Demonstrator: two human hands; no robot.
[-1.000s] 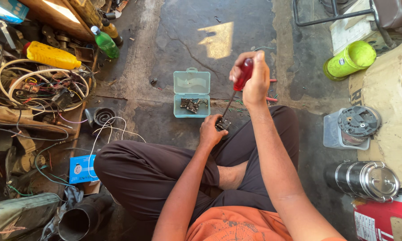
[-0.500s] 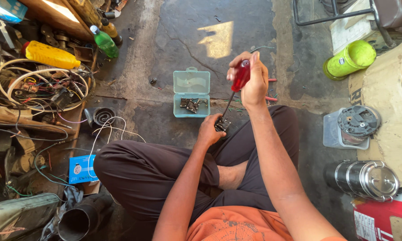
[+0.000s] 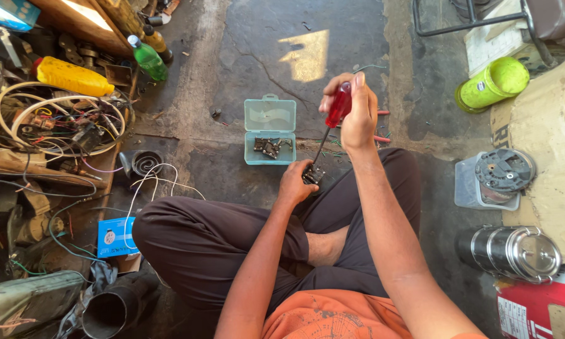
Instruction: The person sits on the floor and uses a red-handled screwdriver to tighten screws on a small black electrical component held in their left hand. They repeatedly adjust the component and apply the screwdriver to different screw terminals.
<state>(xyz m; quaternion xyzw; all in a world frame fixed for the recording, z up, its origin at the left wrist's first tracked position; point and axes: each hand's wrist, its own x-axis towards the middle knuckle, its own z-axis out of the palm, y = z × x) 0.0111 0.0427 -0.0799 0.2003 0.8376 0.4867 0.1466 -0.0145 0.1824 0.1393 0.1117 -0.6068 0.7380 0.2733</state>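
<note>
The person sits cross-legged on the concrete floor (image 3: 257, 56), both hands raised at the centre of the frame. The right hand (image 3: 357, 113) is wrapped around the red handle of a screwdriver (image 3: 332, 119), fingers curled tight together around it, the shaft slanting down and left. The left hand (image 3: 295, 185) grips a small dark metal part (image 3: 312, 174) just above the knee, fingers closed around it; the tip of the shaft meets this part.

Just beyond the hands, at mid-frame, lies an open pale blue box (image 3: 270, 129) with small metal bits in its lower half. A stainless tin (image 3: 514, 251) sits at the lower right, a green jar (image 3: 492, 85) at the upper right, and a tangle of wires (image 3: 63, 122) at the left.

By the look of it, 1 screw is being driven or loosened. Turning it calls for keeping the tip seated and the part steady.
</note>
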